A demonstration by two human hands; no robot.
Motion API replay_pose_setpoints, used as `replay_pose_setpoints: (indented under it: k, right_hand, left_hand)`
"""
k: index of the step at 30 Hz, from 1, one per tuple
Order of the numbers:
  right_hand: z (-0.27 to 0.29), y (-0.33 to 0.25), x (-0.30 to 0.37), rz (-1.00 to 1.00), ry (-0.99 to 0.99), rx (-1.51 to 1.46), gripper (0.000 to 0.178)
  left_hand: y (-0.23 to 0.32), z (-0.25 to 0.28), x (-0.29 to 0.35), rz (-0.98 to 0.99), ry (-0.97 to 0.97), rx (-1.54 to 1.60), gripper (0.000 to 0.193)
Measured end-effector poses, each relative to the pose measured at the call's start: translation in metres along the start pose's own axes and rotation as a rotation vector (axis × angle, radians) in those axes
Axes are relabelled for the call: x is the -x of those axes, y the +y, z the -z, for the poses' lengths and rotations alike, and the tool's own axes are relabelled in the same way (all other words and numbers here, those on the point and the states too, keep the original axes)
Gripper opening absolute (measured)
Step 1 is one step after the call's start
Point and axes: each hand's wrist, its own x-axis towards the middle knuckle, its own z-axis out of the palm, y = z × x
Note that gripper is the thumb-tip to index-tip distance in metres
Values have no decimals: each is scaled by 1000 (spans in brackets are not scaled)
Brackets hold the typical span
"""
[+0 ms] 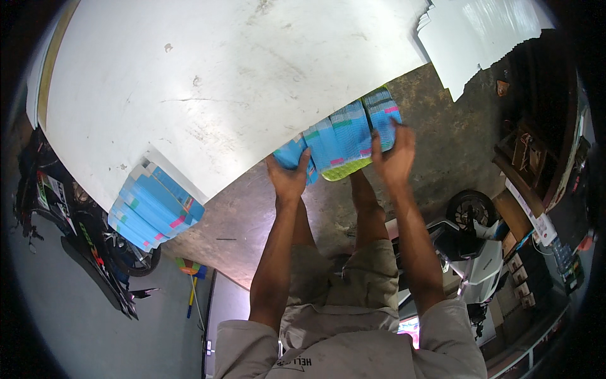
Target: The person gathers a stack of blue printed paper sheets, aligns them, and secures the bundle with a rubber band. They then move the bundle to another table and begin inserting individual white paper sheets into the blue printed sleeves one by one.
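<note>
A row of blue printed card stacks [341, 136], with pink and green marks, lies along the near edge of the white table. A dark gap separates the rightmost stack [380, 114] from the others. Beneath the row shows a yellow-green strip [346, 169]. My left hand [289, 180] is closed around the row's left end, its thumb over the blue card. At the other end my right hand [396, 151] has its thumb and fingers bent against the rightmost stack. Whether the cards are loose or bound, I cannot tell.
The white table [208, 82] has scuffs and stains. More blue card stacks [154, 208] sit at its left corner. A pile of white sheets [480, 38] overhangs at the far right. Motorbikes stand on both sides, one at left [95, 246] and one at right [473, 252].
</note>
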Motion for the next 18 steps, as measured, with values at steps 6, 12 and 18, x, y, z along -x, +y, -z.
replay_pose_setpoints:
  k: [6,12,18]
  right_hand:
    - [2,56,-21,-101,-142,-180,83]
    - [1,80,-32,-104,-247,-335,89]
    - [4,63,-19,39,-220,-105,96]
  left_hand:
    - [10,5,7,-57,-57,-126,76]
    - [26,-13,9,8,131,-339,82]
    - [7,-10,5,-55,87,-193,84]
